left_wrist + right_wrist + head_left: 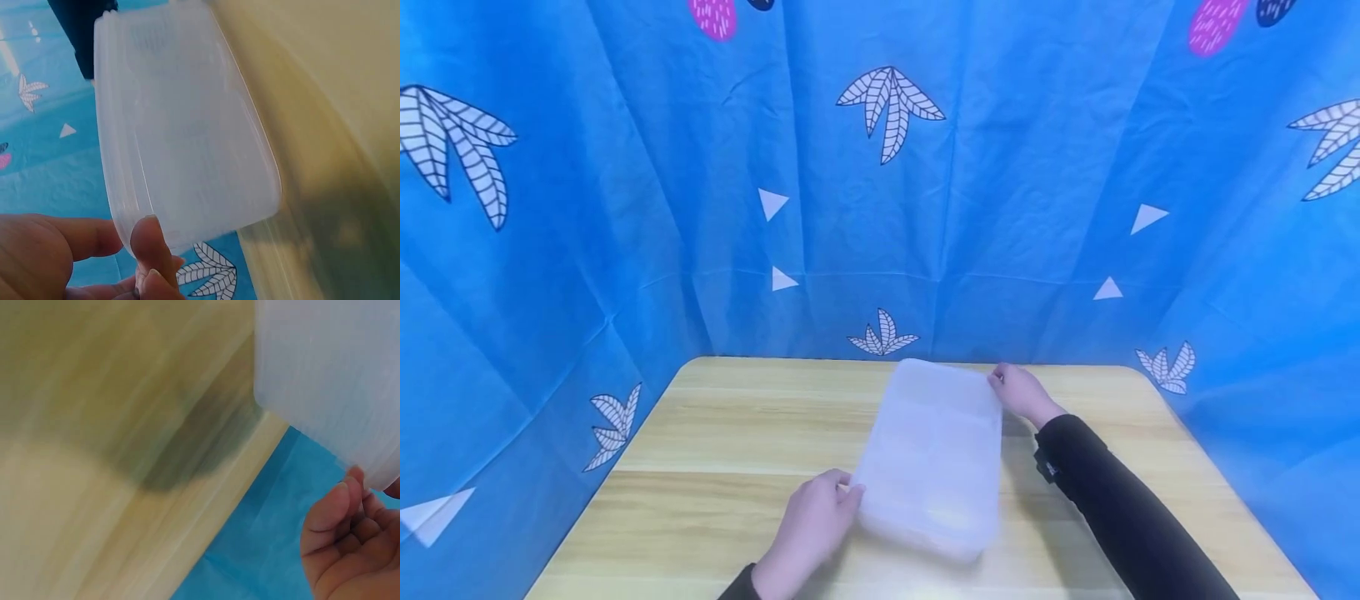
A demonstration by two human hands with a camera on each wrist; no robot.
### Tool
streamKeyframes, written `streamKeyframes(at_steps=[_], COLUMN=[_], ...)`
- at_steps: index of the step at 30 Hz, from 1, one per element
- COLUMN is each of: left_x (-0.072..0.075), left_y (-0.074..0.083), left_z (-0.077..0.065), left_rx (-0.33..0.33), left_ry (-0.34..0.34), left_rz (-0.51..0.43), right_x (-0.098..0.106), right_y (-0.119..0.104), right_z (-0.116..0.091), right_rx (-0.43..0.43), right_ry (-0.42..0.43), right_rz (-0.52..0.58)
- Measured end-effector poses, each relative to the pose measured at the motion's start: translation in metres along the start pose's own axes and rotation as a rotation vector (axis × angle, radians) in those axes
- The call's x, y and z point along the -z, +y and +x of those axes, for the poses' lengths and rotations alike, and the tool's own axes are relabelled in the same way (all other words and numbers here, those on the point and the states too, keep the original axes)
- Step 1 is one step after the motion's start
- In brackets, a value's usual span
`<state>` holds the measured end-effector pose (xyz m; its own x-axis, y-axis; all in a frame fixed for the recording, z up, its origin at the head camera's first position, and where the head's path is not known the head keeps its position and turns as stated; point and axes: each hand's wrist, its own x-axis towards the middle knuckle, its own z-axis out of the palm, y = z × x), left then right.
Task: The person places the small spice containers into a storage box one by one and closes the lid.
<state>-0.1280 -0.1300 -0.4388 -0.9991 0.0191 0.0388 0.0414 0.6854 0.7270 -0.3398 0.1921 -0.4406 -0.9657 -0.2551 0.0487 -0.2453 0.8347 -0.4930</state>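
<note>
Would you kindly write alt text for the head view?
Two hands hold a translucent plastic box over a wooden table: left hand at its near corner, right hand at its far corner. Blue patterned cloth hangs behind.

A translucent white plastic container (934,454), rectangular with rounded corners and a lid on top, sits flat-side up over the middle of the wooden counter (715,450), its long side running away from the viewer, slightly slanted.

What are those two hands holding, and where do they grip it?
A translucent white rectangular plastic box: left hand pinches its near left corner, right hand holds its far right corner.
</note>
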Motion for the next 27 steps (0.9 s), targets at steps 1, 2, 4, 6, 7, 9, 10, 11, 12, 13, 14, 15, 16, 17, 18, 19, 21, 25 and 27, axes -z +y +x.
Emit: streamKeyframes(at_steps=[1,2,4,6,7,9,10,11,12,13,14,15,16,17,18,19,21,25,27], left_x=[0.001,0.002,0.003,0.003,0.003,0.003,0.003,0.004,0.004,0.005,0.005,0.006,0.007,0.008,0.009,0.010,0.012,0.012,0.011], left_y=[-0.002,-0.003,-0.005,-0.008,-0.009,-0.011,-0.012,-0.013,-0.015,-0.016,-0.018,-0.019,-0.022,-0.024,-0.026,-0.029,-0.034,-0.041,-0.043], left_z=[0.002,0.005,0.008,0.012,0.013,0.017,0.019,0.021,0.024,0.027,0.030,0.034,0.038,0.042,0.047,0.051,0.060,0.077,0.084], left_rx=[0.004,0.009,0.020,0.033,0.037,0.044,0.045,0.045,0.041,0.037,0.035,0.026,0.020,0.013,0.009,0.007,0.005,0.011,0.009], left_ry=[0.005,0.008,0.025,0.048,0.063,0.091,0.102,0.112,0.122,0.128,0.132,0.136,0.143,0.152,0.164,0.174,0.198,0.227,0.234], left_rz=[0.005,0.004,0.009,0.021,0.027,0.035,0.036,0.034,0.032,0.030,0.024,0.023,0.024,0.025,0.024,0.021,0.013,-0.021,-0.036], right_x=[0.001,0.001,0.003,0.005,0.006,0.008,0.009,0.010,0.011,0.012,0.013,0.014,0.015,0.015,0.016,0.016,0.017,0.018,0.018], right_y=[0.002,0.002,0.004,0.005,0.005,0.005,0.006,0.006,0.006,0.006,0.007,0.008,0.010,0.010,0.011,0.012,0.013,0.011,0.010], right_z=[-0.002,-0.005,-0.010,-0.015,-0.018,-0.024,-0.027,-0.030,-0.033,-0.037,-0.040,-0.043,-0.045,-0.049,-0.051,-0.054,-0.060,-0.072,-0.078], right_rx=[-0.004,-0.012,-0.032,-0.057,-0.072,-0.095,-0.106,-0.118,-0.127,-0.132,-0.137,-0.140,-0.146,-0.146,-0.150,-0.154,-0.163,-0.184,-0.198], right_ry=[0.000,0.000,-0.003,-0.015,-0.023,-0.031,-0.036,-0.044,-0.047,-0.046,-0.048,-0.051,-0.058,-0.066,-0.072,-0.082,-0.097,-0.094,-0.082], right_rz=[0.009,0.017,0.026,0.038,0.048,0.065,0.076,0.092,0.105,0.113,0.121,0.124,0.125,0.131,0.134,0.137,0.152,0.209,0.250])
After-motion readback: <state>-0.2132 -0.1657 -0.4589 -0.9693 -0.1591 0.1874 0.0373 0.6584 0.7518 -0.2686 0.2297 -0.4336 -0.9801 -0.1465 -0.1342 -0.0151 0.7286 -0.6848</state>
